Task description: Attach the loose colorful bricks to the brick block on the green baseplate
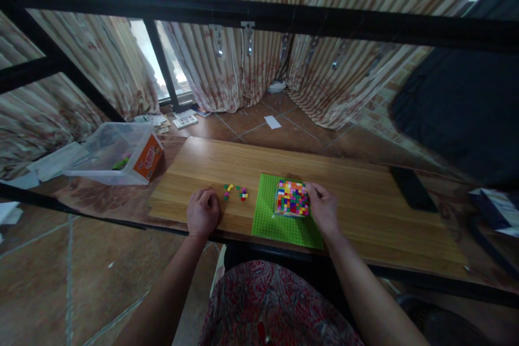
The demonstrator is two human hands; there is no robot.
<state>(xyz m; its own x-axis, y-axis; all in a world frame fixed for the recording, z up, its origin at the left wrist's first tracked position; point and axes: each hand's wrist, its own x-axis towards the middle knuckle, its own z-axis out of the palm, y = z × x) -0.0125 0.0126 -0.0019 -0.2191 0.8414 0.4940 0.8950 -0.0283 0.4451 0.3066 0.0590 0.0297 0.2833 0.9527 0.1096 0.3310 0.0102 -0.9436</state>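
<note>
A block of small multicoloured toy bricks (pixel 291 198) sits over the middle and right of a green studded baseplate (pixel 265 224). My right hand (pixel 323 208) is at the block's right side, its thumb and fingers closed on the upper right edge. Whether a small loose brick is also between those fingers I cannot make out. My left hand (pixel 203 212) rests on the table in a loose fist, left of the baseplate, with nothing visible in it. Close to its knuckles lie two little groups of loose coloured bricks (pixel 243 193).
The wooden table (pixel 365 221) bears a dark phone (pixel 412 189) at its right end. Beyond the left end stands a clear plastic bin (pixel 109 173) with an orange label and some green pieces inside. A black metal bar (pixel 259 11) crosses above, with curtains behind.
</note>
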